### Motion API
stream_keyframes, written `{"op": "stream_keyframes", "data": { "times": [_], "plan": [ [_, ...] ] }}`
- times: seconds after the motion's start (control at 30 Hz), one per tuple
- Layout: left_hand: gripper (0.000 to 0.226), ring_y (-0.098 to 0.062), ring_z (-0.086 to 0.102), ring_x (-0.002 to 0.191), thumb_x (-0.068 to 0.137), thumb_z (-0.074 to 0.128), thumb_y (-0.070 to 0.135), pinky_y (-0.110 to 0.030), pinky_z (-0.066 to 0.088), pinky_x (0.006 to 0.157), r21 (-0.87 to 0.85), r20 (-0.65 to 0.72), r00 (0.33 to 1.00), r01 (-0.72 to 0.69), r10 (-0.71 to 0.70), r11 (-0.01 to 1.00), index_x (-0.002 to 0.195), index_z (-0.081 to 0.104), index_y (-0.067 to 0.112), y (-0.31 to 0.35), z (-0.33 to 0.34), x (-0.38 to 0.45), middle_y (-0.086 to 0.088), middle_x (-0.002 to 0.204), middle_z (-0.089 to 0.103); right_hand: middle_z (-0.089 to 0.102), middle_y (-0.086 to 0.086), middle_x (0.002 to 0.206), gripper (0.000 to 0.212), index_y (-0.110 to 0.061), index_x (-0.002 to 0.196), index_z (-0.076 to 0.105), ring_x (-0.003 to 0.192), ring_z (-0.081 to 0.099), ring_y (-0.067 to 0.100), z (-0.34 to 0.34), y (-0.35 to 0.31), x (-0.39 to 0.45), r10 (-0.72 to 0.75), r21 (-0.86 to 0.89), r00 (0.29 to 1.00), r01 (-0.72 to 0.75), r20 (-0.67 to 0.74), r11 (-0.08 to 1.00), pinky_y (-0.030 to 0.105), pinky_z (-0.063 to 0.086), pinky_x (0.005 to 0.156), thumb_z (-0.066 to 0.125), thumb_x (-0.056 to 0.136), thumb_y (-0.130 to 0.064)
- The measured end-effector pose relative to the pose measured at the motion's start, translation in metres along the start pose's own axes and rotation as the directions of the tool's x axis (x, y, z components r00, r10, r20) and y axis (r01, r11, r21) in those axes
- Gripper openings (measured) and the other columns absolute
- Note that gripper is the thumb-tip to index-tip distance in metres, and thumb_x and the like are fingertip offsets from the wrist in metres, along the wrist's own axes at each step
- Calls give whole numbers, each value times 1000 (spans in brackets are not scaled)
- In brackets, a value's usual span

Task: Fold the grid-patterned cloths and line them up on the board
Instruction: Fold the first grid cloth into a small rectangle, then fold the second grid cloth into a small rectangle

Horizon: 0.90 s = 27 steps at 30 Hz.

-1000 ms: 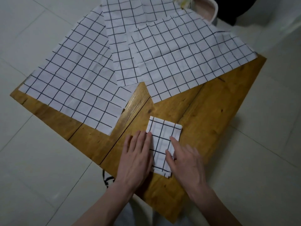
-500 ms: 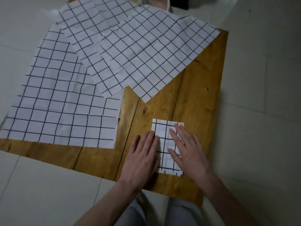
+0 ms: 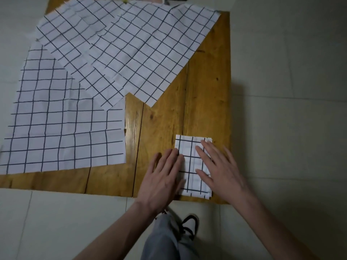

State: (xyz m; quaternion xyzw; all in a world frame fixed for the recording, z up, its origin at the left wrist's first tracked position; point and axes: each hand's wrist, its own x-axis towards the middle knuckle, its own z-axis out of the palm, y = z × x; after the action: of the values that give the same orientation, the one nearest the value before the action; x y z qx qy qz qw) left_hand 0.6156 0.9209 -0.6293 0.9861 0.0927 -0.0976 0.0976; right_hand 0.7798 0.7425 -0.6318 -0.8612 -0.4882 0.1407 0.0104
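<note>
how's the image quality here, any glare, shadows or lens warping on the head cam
Head view: dim, flat lighting; a soft shadow falls on the floor right of the wooden board; a faint sheen on the board's centre plank, no strong glare; wide-angle bending curves the grid lines of the large unfolded cloth at left; the folded cloth and both hands look reasonably sharp.

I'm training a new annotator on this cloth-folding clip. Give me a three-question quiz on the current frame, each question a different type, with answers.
1. True or false: the folded cloth lies near the board's right front corner.
2. Multiple choice: how do the left hand and right hand meet the folded cloth? A) both pinch a corner B) flat, fingers straight, one at each side C) neither touches it
3. Fill in: the unfolded cloths lie spread and ____ one another.

Key: 1 true; 2 B; 3 overlapping.
</note>
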Motion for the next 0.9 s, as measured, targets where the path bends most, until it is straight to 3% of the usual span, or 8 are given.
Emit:
{"op": "stream_keyframes", "data": {
  "times": [0.23, 0.4, 0.6, 0.73, 0.9],
  "plan": [
    [72, -28, 24, 159, 106, 34, 59, -52, 11, 129, -17, -25, 999, 37, -37, 999, 161, 33, 12, 13, 1, 7, -13, 168, 33, 12, -2, 173, 69, -23, 165, 21, 159, 10, 13, -5, 16, 4, -47, 37, 998, 46, 32, 998, 46, 20, 128, 32, 105, -57],
    [72, -27, 25, 158, 106, 29, 60, -52, 18, 130, -25, -16, 999, 45, -46, 999, 161, 31, 14, 13, -2, 7, -11, 167, 34, 18, -2, 172, 70, -23, 163, 26, 160, 11, 16, -12, 10, 5, -28, 73, 999, 26, 30, 997, 48, 25, 126, 34, 102, -57],
    [70, -25, 26, 158, 108, 33, 57, -48, 19, 130, -86, -106, 989, 95, -104, 992, 163, 28, 15, 4, -37, -5, -9, 169, 33, 21, -10, 169, 69, -26, 162, 30, 159, 9, 10, -59, -18, 7, 31, 209, 997, -16, -70, 978, 35, 9, 126, 36, 102, -60],
    [70, -22, 25, 158, 108, 24, 61, -48, 21, 130, -135, -149, 970, 172, -191, 976, 163, 29, 18, -8, -83, -31, -6, 169, 33, 15, -14, 168, 68, -28, 162, 26, 156, 6, 5, -101, -51, -2, 74, 276, 993, -44, -97, 960, 35, 8, 127, 31, 104, -61],
    [69, -20, 34, 155, 107, 28, 61, -44, 23, 129, -144, -220, 924, 288, -314, 947, 160, 37, 18, -21, -153, -82, -5, 164, 43, 5, -21, 165, 73, -34, 163, 17, 153, -1, 0, -161, -103, -18, 90, 340, 994, -66, -56, 938, 28, -2, 123, 21, 100, -70]
  ]
}}
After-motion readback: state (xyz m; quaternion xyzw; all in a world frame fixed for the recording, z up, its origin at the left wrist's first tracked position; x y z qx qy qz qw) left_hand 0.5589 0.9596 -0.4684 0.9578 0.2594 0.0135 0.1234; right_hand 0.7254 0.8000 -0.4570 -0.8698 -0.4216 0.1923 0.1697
